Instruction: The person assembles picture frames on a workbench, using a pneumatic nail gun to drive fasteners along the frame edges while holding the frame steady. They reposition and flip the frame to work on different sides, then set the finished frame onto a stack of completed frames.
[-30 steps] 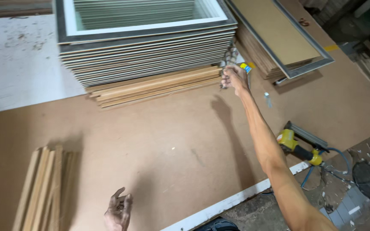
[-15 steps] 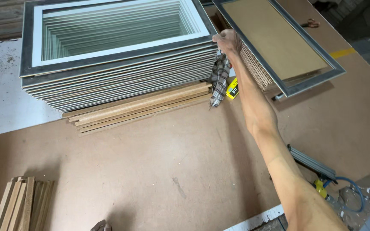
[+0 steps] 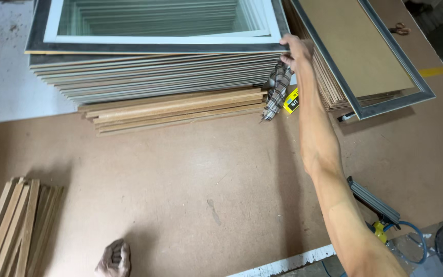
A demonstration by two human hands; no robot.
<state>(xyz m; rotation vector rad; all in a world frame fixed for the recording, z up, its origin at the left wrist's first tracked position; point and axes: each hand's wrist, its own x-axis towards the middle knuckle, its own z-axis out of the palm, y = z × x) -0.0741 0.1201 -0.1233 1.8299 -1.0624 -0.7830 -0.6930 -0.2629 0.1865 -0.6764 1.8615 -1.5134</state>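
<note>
Head view, right grip [image 3: 294, 51] pinching plaid cloth [image 3: 277, 92] at frame stack [image 3: 155, 72] corner, yellow label [image 3: 292, 101] beside, left grip [image 3: 115, 259] curled shut.

The right hand [image 3: 296, 51] hides part of the checked cloth [image 3: 277, 90] hanging under its fingers [image 3: 286, 41], so the grip itself cannot be read. Far above them, the frame stack [image 3: 155, 66] runs past the top edge. The left hand [image 3: 114, 259] is cut off at the bottom edge.

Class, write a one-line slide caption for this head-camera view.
Right hand, holding a checked cloth, grips the corner of a stack of frames.
</note>
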